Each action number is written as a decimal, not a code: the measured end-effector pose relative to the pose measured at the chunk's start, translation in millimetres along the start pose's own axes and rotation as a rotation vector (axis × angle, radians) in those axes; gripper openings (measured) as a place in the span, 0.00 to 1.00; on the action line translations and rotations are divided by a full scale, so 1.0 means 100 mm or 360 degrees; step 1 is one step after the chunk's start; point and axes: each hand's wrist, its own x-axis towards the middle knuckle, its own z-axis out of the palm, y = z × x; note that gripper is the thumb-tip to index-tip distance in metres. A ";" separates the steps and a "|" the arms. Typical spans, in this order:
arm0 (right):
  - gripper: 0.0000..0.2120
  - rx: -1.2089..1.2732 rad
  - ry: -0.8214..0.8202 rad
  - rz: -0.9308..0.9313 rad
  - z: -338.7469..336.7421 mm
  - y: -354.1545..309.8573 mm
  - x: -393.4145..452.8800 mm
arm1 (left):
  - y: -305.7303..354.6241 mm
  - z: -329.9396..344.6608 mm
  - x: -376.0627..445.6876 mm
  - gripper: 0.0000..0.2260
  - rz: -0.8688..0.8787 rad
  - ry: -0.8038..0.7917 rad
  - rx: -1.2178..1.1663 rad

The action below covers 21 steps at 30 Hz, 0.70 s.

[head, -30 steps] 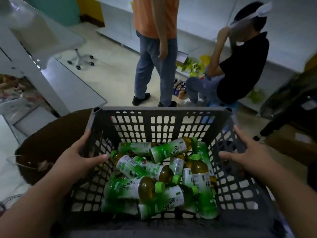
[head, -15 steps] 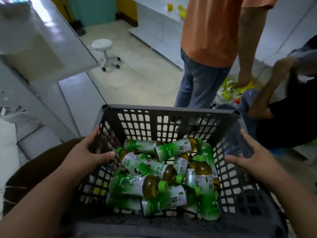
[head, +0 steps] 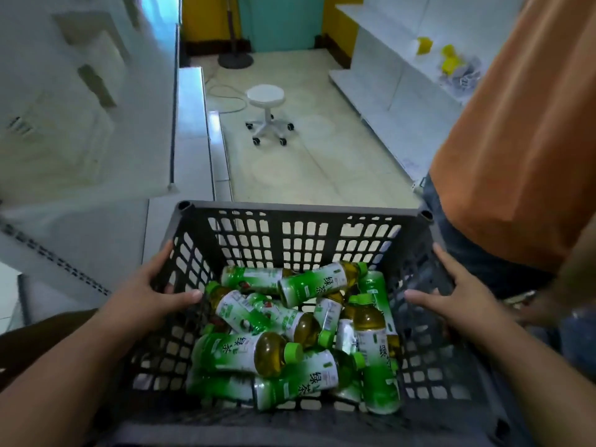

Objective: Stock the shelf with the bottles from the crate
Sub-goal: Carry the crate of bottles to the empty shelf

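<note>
A dark grey slotted crate (head: pixel 303 212) fills the lower half of the head view. Inside it lie several green tea bottles (head: pixel 248 351) with green caps and green-and-white labels, heaped on their sides. My left hand (head: pixel 145 298) grips the crate's left wall, thumb inside, fingers outside over the rim. My right hand (head: pixel 458 298) grips the right wall the same way, thumb pointing in toward the bottles. A white shelf unit (head: pixel 80 108) stands at the left, close to the crate.
A person in an orange shirt (head: pixel 522 140) and jeans stands close at the right, touching the crate's far right corner. A white wheeled stool (head: pixel 266 114) stands on the tiled floor ahead. White shelving (head: pixel 396 85) with yellow items lines the right wall.
The view has swung left with the crate in both hands: the crouching person has left the frame, the orange-shirted person is now at the right edge, and the stool is ahead.
</note>
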 end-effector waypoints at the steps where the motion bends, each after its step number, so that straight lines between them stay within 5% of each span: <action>1: 0.53 -0.0004 -0.0006 -0.0025 -0.04 -0.10 0.25 | 0.07 0.04 0.17 0.52 -0.0030 0.0015 -0.0020; 21: 0.49 -0.0161 -0.0153 0.0007 -0.04 -1.41 5.01 | 1.47 0.75 3.96 0.46 -0.0184 0.0328 -0.0271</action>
